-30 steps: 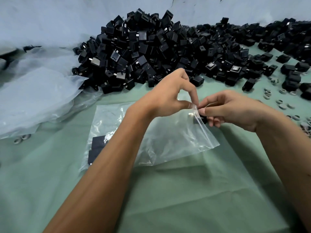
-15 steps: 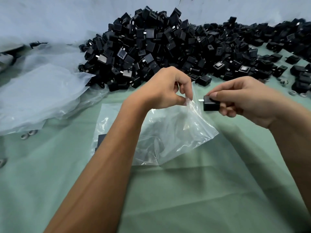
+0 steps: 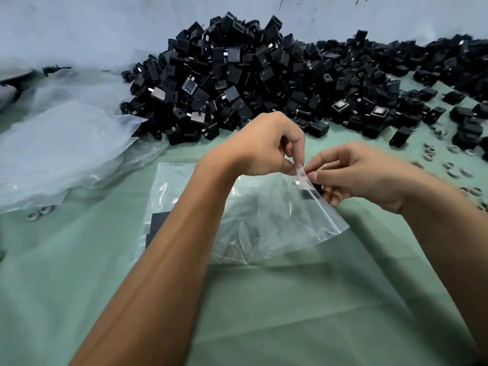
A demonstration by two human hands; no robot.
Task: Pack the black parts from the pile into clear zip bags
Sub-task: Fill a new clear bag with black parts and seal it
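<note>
The clear plastic zip bag (image 3: 264, 217) has its mouth pinched up by the left hand (image 3: 266, 146) so a small black boxy part (image 3: 313, 192), gripped in the right hand (image 3: 361, 175), can enter.

You are looking down at a work surface covered with a pale green cloth (image 3: 303, 313), which lies in soft folds and creases toward you. Behind it, a light blue-grey sheet (image 3: 92, 27) rises like a backdrop, wrinkled and marked with a few small dark specks near the top right. Small grey rings (image 3: 454, 174) are scattered across the cloth at your right, and a couple more sit at the left (image 3: 39, 212). The light is even and soft, casting only faint shadows.
</note>
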